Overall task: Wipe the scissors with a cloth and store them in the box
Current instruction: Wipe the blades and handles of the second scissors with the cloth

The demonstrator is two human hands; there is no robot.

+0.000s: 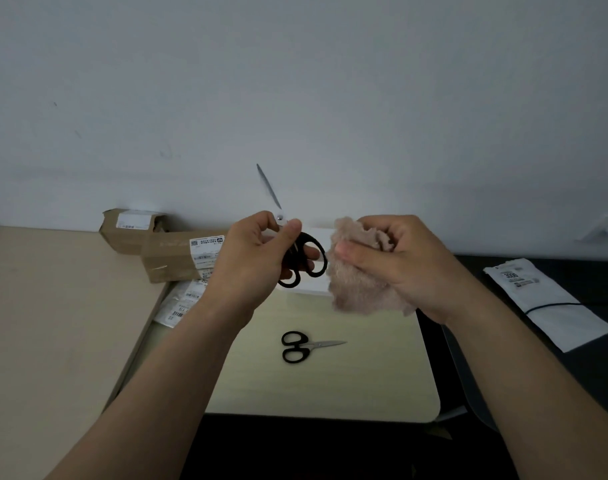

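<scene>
Two hands reach out over the small pale table (330,386). Two pairs of black-handled scissors show: one pair of scissors (304,346) lies flat on the table, blades pointing right; the held scissors (301,252) are gripped at the handles by the left hand (250,261), blade tip up against the wall. One fuzzy beige cloth (359,275) is bunched in the closed right hand (399,261), just beside the handles. One white box (313,285) sits behind, mostly hidden by both hands. Two cardboard parcels (178,251) lie at left, one white mailer (552,299) at right.
</scene>
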